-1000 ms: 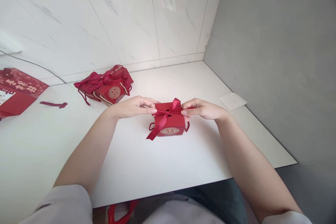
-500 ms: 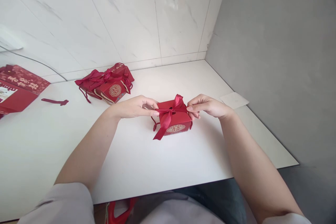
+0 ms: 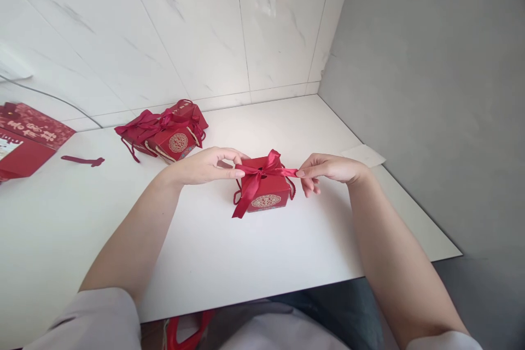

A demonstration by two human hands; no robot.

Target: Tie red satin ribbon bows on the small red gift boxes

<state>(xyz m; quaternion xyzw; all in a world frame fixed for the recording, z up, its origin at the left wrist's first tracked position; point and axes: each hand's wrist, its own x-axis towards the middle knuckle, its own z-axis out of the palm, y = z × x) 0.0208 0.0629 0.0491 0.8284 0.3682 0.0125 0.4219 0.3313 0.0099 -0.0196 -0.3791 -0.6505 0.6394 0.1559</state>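
Observation:
A small red gift box (image 3: 273, 188) with a round gold emblem on its front stands on the white table. On its top a red satin ribbon (image 3: 251, 190) is tied in a bow, one tail hanging over the front. My left hand (image 3: 219, 165) pinches the ribbon's left loop at the box's left edge. To the right, my right hand (image 3: 324, 169) pinches the ribbon's right part, which is stretched out past the box's side. Dark red cord handles show at both sides of the box.
Several finished-looking red boxes with ribbons (image 3: 174, 134) are grouped by the tiled wall. At the far left lie a larger red box (image 3: 35, 142) and a loose red strip (image 3: 83, 161). A white sheet (image 3: 364, 155) lies by the grey side panel (image 3: 430, 93).
My right hand has moved a little right, away from the box, drawing the ribbon's right part out straight. The box and my left hand have shifted slightly left in view.

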